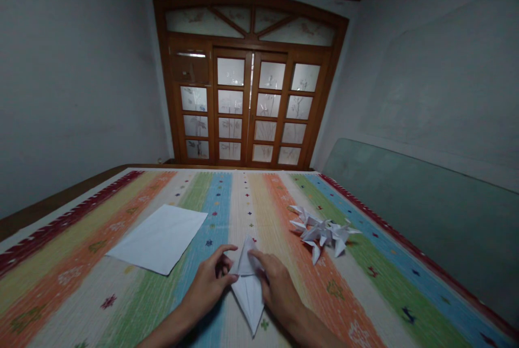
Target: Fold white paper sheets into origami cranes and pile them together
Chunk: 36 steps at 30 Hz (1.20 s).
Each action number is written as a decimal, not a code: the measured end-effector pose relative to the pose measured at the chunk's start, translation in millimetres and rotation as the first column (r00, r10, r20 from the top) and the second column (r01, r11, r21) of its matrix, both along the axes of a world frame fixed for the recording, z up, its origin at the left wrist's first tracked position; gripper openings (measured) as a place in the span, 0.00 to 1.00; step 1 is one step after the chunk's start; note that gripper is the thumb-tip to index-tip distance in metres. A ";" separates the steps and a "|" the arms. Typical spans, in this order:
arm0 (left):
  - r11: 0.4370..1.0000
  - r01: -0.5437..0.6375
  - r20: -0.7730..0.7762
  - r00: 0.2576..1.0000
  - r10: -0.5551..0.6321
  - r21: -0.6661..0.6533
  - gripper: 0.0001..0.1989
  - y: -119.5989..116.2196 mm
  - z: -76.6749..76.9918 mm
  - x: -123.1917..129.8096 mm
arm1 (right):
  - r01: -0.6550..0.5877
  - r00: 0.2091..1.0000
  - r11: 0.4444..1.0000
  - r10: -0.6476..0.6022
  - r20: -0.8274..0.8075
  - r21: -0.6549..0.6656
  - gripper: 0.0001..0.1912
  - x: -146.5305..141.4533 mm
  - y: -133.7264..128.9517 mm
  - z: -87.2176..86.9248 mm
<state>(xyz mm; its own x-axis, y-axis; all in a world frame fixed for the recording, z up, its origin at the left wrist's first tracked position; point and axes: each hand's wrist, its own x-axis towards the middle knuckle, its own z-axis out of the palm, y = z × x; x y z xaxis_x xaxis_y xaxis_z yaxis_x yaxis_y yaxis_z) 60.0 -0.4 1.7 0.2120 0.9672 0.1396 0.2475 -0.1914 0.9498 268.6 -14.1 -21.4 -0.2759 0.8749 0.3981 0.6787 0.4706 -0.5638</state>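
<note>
A folded white paper piece [248,296], pointed at its near end, lies on the striped cloth [243,202] between my hands. My left hand [206,286] holds its left side with the fingertips. My right hand [278,296] presses on its upper right part, fingers across the fold. To the left lies a flat white paper sheet [159,239], out of reach of my fingers. A cluster of folded white origami pieces [324,234] with spiky points sits to the right, apart from both hands.
The striped cloth covers a wide surface with a dark wooden edge [60,196] along its left side. A grey-green panel [421,223] stands along the right wall. A wooden door with frosted glass panes [249,110] stands beyond the far end.
</note>
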 end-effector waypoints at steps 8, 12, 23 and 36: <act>0.997 0.072 0.004 0.997 -0.072 -0.029 0.29 -0.5 -2.8 0.7 | -0.020 1.000 0.999 0.020 -0.015 -0.044 0.21 -3.0 -3.6 12.1; 0.997 0.074 0.041 0.997 -0.072 -0.028 0.31 -0.2 -5.0 -0.2 | -0.047 0.992 0.998 0.041 -0.123 -0.042 0.19 -1.4 -2.3 8.1; 0.997 0.077 -0.017 0.997 -0.077 0.022 0.09 -5.4 4.0 -1.0 | -0.036 0.976 0.999 0.034 -0.213 -0.004 0.18 0.6 -0.2 -3.4; 0.997 0.058 -0.109 0.993 -0.052 0.047 0.13 -1.1 -2.8 -3.9 | -0.096 0.971 0.991 0.074 -0.227 -0.091 0.13 -1.4 -4.1 18.0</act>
